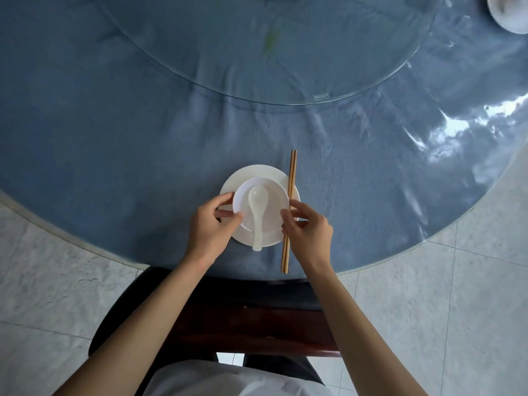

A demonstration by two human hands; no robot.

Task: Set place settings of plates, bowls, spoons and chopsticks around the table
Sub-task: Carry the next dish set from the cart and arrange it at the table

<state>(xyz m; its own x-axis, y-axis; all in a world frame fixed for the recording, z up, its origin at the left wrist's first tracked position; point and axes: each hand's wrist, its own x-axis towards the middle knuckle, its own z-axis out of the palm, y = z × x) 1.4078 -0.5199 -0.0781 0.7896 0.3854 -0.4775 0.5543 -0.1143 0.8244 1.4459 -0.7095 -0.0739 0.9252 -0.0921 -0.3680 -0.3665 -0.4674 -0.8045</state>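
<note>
Nearest the camera, a pale grey shirt front (228, 381) fills the bottom edge, and two bare forearms reach forward from it over a dark wooden chair (257, 318) tucked against the near rim of a round table covered in blue cloth under clear plastic (114, 155). Close to that near rim sits a round white ceramic plate (251, 172) with a smaller white ceramic bowl (274, 195) resting on it. Inside the bowl lies a white ceramic soup spoon (257, 207), its scoop toward the far side and its handle running out over the bowl's near rim and the plate. A pair of slim brown wooden chopsticks (290, 207) lies side by side across the plate's right edge, pointing near to far, with the near ends on the cloth.

The left hand (211, 227) has its fingers curled, thumb and fingertips pinching the left rim of the bowl. The right hand (310, 227) is curled too, its fingertips at the bowl's right rim and just beside the chopsticks; whether it grips the bowl or the sticks is unclear.

Farther off, a large round glass turntable (285, 90) covers the table's middle, and another white dish (508, 15) sits at the far right
</note>
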